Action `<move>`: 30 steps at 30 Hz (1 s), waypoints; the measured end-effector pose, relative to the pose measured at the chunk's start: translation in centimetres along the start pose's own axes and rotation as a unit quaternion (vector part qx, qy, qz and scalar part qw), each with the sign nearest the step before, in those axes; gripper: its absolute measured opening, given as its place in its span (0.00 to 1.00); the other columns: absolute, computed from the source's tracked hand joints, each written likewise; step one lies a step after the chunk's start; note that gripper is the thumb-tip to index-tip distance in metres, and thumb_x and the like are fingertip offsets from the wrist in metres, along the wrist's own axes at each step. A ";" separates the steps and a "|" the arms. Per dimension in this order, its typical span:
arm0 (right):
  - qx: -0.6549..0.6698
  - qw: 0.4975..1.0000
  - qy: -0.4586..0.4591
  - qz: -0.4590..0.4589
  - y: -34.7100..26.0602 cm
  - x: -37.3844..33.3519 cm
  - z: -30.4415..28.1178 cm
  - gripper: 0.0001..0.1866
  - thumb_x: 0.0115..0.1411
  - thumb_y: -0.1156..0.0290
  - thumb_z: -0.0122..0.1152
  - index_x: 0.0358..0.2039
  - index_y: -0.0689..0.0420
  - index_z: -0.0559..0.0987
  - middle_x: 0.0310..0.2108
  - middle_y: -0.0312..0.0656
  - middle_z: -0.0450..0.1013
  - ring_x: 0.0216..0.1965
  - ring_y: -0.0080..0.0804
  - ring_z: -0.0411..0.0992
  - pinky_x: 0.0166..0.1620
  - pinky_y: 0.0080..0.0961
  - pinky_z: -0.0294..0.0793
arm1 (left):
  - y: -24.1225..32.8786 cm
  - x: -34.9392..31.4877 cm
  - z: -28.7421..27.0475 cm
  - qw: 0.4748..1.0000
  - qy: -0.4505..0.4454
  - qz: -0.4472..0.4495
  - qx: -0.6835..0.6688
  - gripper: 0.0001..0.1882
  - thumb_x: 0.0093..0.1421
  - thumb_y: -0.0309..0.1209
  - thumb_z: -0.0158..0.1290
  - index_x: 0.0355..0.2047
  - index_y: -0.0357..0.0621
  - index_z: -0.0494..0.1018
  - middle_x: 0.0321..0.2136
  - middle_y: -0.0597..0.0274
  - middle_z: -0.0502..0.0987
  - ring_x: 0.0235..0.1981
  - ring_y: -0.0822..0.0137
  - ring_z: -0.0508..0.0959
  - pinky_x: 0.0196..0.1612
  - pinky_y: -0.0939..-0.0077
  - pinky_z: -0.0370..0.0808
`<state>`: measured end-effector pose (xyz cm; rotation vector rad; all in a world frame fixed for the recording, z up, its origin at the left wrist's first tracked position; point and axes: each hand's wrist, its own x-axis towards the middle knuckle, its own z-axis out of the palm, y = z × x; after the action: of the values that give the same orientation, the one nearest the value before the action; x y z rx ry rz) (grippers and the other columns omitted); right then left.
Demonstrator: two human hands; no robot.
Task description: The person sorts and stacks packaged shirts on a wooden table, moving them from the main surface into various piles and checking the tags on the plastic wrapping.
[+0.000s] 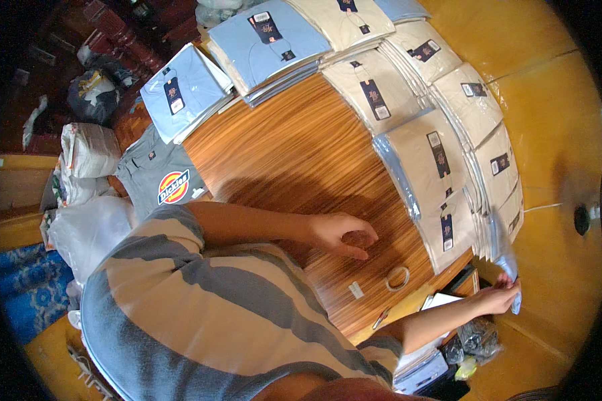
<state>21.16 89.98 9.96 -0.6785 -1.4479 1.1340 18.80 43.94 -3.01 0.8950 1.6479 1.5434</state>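
Note:
My left hand point(344, 235) hovers over the wooden table point(274, 140), fingers loosely curved and apart, with nothing in it. Close to it lie a roll of clear tape point(397, 279) and a small white strip point(356, 290). Out past the table's right edge, my right hand point(498, 297) has its fingers closed on a thin light-blue packet point(506, 262), seen nearly edge-on and partly blurred. That packet is beside the stacks of folded beige garments point(448, 230) in clear bags with dark tags. What it contains cannot be made out.
Bagged light-blue garments point(269, 41) are stacked along the far edge, with another blue stack point(184, 93) at the far left. A grey garment point(155, 167) lies at the table's left side, near white plastic bags point(90, 230). Papers and bags fill a lower space point(425, 367) near my right forearm.

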 end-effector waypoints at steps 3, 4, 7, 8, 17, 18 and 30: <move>-0.046 0.998 -0.011 -0.044 -6.5 -7.9 -3.7 0.17 0.63 0.69 0.58 0.38 0.73 0.82 0.36 0.52 0.79 0.36 0.37 0.77 0.39 0.31 0.78 | -0.4 0.5 1.7 0.994 -0.037 0.010 -0.103 0.37 0.62 0.51 0.61 0.61 0.36 0.66 0.51 0.47 0.78 0.47 0.55 0.80 0.50 0.65 0.78; -0.132 0.987 -0.023 -0.093 -9.3 -11.0 -4.7 0.15 0.61 0.70 0.58 0.38 0.71 0.83 0.36 0.50 0.79 0.38 0.38 0.77 0.43 0.35 0.77 | -0.4 0.7 2.3 0.991 -0.014 -0.002 -0.131 0.38 0.62 0.51 0.61 0.61 0.35 0.66 0.51 0.47 0.77 0.48 0.55 0.79 0.50 0.65 0.78; -0.075 0.988 -0.123 0.055 -11.9 -17.6 -7.2 0.15 0.62 0.62 0.58 0.42 0.61 0.79 0.39 0.45 0.75 0.41 0.36 0.73 0.48 0.37 0.73 | -1.1 0.1 3.9 0.980 0.135 -0.028 -0.141 0.42 0.64 0.60 0.54 0.62 0.35 0.65 0.54 0.47 0.75 0.51 0.58 0.77 0.48 0.63 0.77; -0.025 0.987 -0.143 0.074 -11.8 -20.0 -7.8 0.15 0.62 0.62 0.59 0.45 0.58 0.77 0.41 0.45 0.72 0.43 0.35 0.72 0.47 0.38 0.73 | -1.9 -0.4 3.5 0.976 0.123 -0.070 -0.166 0.41 0.65 0.61 0.53 0.62 0.37 0.65 0.53 0.48 0.75 0.51 0.60 0.77 0.48 0.65 0.76; -0.022 0.931 -0.227 0.284 -10.9 -30.4 -6.0 0.19 0.58 0.62 0.61 0.43 0.65 0.77 0.36 0.43 0.75 0.34 0.31 0.72 0.42 0.28 0.73 | -6.0 -9.3 -0.1 0.778 -0.084 -0.258 -0.566 0.30 0.71 0.48 0.48 0.66 0.44 0.64 0.58 0.58 0.73 0.58 0.61 0.71 0.61 0.56 0.67; -0.029 0.931 -0.215 0.293 -11.0 -31.2 -5.0 0.19 0.58 0.61 0.61 0.41 0.65 0.78 0.34 0.42 0.76 0.32 0.29 0.72 0.40 0.26 0.73 | -6.1 -9.5 -0.7 0.839 -0.034 -0.220 -0.496 0.29 0.71 0.45 0.50 0.66 0.44 0.63 0.58 0.58 0.73 0.59 0.62 0.71 0.61 0.57 0.67; -0.021 0.866 -0.438 0.240 -6.8 -38.9 10.0 0.08 0.68 0.71 0.60 0.42 0.62 0.79 0.35 0.33 0.78 0.35 0.18 0.71 0.40 0.16 0.69 | 5.8 -16.5 -23.3 0.958 0.283 -0.032 -0.015 0.35 0.63 0.26 0.61 0.68 0.39 0.60 0.48 0.65 0.80 0.43 0.77 0.78 0.47 0.80 0.77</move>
<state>21.19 50.21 1.07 -0.5866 -2.1262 1.9690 7.59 18.15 4.43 0.3867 2.0083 1.8855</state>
